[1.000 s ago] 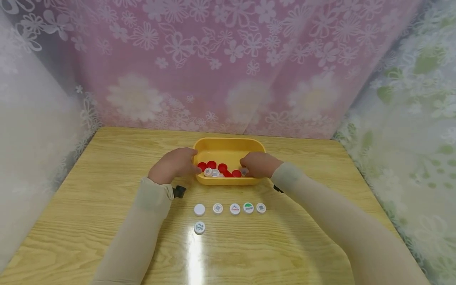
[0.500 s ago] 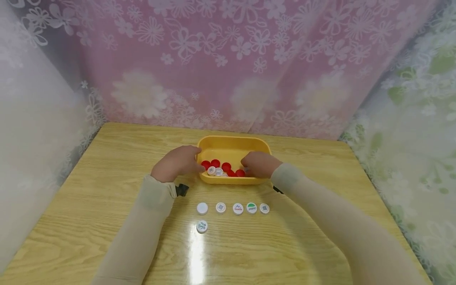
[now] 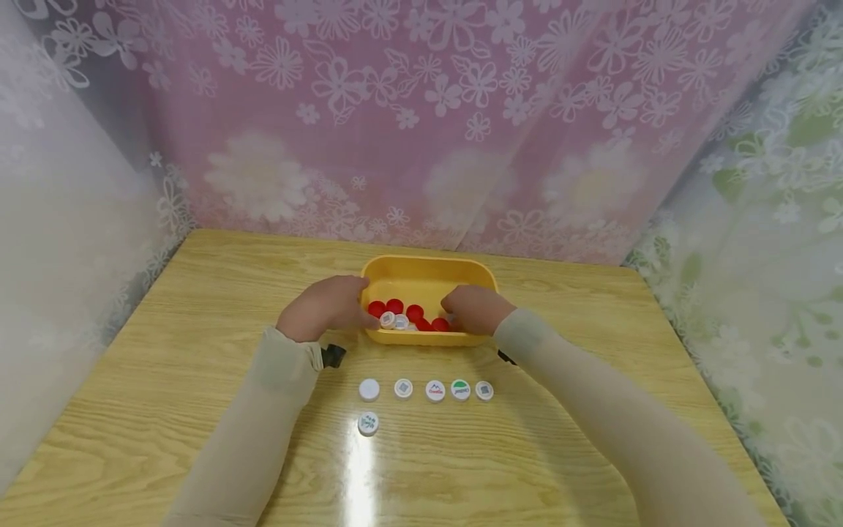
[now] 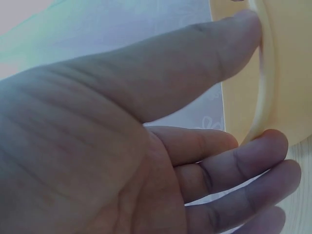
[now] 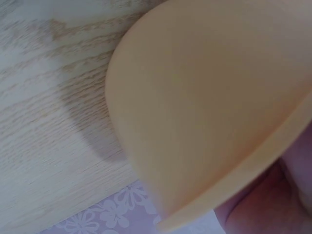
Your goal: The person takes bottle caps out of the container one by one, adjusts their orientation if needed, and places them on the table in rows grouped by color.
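In the head view, a yellow plastic tub (image 3: 428,338) holds red bottle caps (image 3: 415,313) and white bottle caps (image 3: 388,320), gathered along its near side. My left hand (image 3: 327,306) grips the tub's left end; the left wrist view has the thumb (image 4: 239,39) on the rim and the fingers (image 4: 248,161) against the outer wall. Inside the right part of the tub, my right hand (image 3: 478,308) has its fingers bent down among the caps. A pale cap (image 3: 451,319) shows at its fingertips, mostly hidden by the hand. The tub's wall (image 5: 195,107) covers most of the right wrist view.
On the wooden table (image 3: 197,351), several white caps stand in a row in front of the tub, among them a plain one (image 3: 369,389) and one with a green print (image 3: 460,389). Another printed cap (image 3: 368,423) lies nearer. A pink flowered curtain (image 3: 395,146) hangs behind.
The head view shifts slightly. Both hands stay at the tub, the right one making only small movements among the caps. The caps on the table keep their places.
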Demonstrator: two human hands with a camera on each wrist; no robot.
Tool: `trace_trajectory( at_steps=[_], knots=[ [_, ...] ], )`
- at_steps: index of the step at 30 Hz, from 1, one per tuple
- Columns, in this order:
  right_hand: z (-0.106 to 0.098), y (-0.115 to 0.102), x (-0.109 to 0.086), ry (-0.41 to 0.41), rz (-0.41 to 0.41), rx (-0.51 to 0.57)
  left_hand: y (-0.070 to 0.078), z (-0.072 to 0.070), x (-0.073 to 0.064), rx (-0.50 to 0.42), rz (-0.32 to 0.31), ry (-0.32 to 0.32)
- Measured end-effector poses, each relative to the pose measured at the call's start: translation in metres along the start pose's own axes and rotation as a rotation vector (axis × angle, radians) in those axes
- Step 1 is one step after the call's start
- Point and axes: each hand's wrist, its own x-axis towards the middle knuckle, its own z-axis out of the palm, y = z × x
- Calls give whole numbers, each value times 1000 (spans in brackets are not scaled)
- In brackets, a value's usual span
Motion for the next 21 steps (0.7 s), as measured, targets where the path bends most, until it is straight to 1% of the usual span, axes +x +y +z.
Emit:
trace_trajectory(
  at_steps=[7, 10, 13, 16, 18, 21],
  knots=[
    [2, 1, 1, -2, 15, 16, 2, 0, -1, -15, -17, 5],
    [2, 1, 1, -5, 26, 17, 2, 0, 0, -33, -31, 17],
    [2, 2, 1, -1, 24, 8, 2, 1, 1, -32, -30, 27],
    [2, 3, 1, 2, 6, -1, 1, 2, 2, -28, -22, 28],
    [2, 3, 0, 4, -4, -2, 1, 2, 2, -42, -15, 19],
    [2, 2, -1, 2, -8, 1, -1, 2, 0, -74, 20, 8]
  ],
)
